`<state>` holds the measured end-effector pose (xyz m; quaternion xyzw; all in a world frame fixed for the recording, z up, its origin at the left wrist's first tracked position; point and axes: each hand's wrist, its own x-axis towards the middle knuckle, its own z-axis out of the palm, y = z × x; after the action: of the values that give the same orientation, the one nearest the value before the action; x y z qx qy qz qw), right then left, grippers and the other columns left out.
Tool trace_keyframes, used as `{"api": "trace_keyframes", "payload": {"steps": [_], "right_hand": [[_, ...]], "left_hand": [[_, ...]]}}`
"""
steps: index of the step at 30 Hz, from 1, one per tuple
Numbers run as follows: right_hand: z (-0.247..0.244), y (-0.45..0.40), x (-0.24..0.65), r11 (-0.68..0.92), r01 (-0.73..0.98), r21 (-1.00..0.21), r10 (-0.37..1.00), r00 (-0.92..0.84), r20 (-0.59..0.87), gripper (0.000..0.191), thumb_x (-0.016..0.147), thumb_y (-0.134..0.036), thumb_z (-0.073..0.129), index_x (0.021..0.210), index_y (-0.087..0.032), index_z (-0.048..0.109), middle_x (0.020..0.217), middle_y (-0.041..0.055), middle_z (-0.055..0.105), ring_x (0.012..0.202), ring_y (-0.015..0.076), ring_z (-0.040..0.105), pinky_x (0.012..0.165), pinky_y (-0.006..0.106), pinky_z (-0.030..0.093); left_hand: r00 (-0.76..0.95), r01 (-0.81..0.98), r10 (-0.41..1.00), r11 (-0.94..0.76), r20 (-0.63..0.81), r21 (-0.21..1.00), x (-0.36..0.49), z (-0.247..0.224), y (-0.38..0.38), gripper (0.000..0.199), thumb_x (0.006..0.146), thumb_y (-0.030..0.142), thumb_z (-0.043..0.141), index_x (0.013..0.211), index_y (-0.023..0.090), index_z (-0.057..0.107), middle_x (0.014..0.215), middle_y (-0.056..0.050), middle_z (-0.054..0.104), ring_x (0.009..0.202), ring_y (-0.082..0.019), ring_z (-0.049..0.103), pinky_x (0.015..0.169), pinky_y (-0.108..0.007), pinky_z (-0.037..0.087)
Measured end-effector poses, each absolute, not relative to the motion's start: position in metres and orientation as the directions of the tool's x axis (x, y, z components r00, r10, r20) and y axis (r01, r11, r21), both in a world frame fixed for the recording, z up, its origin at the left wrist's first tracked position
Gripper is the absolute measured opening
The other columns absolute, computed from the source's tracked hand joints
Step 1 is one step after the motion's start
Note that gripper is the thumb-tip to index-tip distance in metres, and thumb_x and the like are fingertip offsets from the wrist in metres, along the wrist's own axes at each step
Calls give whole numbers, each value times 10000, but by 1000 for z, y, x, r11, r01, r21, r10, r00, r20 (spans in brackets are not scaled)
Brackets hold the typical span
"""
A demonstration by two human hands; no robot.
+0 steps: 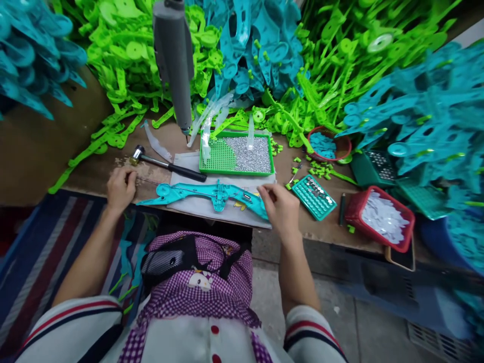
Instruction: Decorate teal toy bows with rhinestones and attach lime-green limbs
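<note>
A long turquoise plastic part [189, 191], shaped like a toy bow, lies across a white cloth [206, 212] at the table's front edge. A thin, faint line runs along it towards my left hand [121, 189]. That hand is beyond the part's left tip, thumb and fingers pinched together; what they hold is too small to make out. My right hand [280, 209] is at the part's right end, fingers closed and partly covering it; their contents are hidden. Just past my left hand lies a hammer [166, 164] with a black handle.
A grey powered screwdriver [174, 70] hangs over the table. A green tray [273, 156] holds small metal pieces. To the right are a turquoise tray [319, 217] of silvery discs and a red basket [350, 222] of white pieces. Lime-green parts [136, 50] are heaped behind.
</note>
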<state>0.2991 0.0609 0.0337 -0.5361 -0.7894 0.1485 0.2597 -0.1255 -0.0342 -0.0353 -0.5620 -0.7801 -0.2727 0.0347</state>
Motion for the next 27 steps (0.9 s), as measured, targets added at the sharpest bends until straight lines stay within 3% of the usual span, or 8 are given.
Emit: {"api": "trace_keyframes", "payload": {"steps": [4,8,12,15,18,20,23,27], "right_hand": [[29,109,289,339,879,-336,941,-308,144,354,955,-445,465,851,-185,681,835,106,739,702,216,639,605,296,356],[17,116,323,254,895,-367,965,-260,34,515,920,-603,426,780,-177,678,735,117,714,670,233,629,590,301,358],[31,115,359,273,870,-411,962,-234,145,608,857,-728,420,822,-180,680,707,99,684,627,210,582,575,300,359],[37,132,363,302,909,-286,947,-252,200,571,900,-665,395,832,-169,671,752,117,674,670,214,568,611,317,354],[27,145,355,379,921,-86,922,-368,124,510,955,-514,349,791,-158,674,826,149,666,776,255,580,704,372,374],[17,141,351,402,915,-41,906,-391,162,452,961,-439,359,918,-147,701,953,174,666,910,300,588,794,433,391],[10,112,342,398,905,-151,853,-304,425,440,960,-412,411,1203,-128,643,1187,221,614,1128,357,548,904,509,396],[14,66,292,517,777,-359,758,-220,615,332,952,-333,484,1227,-216,631,1139,164,643,1103,312,591,965,502,406]], "left_hand": [[-262,915,891,106,372,389,-133,-34,-42,280,935,356,440,902,190,663,917,-94,663,929,-233,626,880,-357,505],[-23,933,935,-106,353,343,-142,-34,-56,297,952,365,477,949,206,728,967,-94,673,926,-222,636,888,-354,516],[134,914,940,-240,315,327,-140,-37,-53,285,968,327,488,991,212,748,940,-89,681,894,-201,634,840,-326,526],[167,889,939,-274,299,366,-132,-40,-44,276,973,319,494,1006,213,747,926,-77,683,885,-185,636,817,-306,530],[127,891,935,-255,332,376,-124,-41,-44,284,976,332,494,1000,213,751,917,-74,690,865,-179,646,802,-309,525],[65,916,931,-199,360,349,-122,-37,-50,266,959,351,528,1038,224,748,1019,-93,701,952,-210,655,860,-359,507],[-169,937,897,18,408,349,-129,-23,-59,256,926,350,574,1105,250,727,1190,-105,677,1118,-263,620,985,-445,441],[-486,842,778,294,398,453,-161,1,-36,285,938,290,483,1064,191,718,1082,-105,699,1065,-235,627,989,-388,450]]}}
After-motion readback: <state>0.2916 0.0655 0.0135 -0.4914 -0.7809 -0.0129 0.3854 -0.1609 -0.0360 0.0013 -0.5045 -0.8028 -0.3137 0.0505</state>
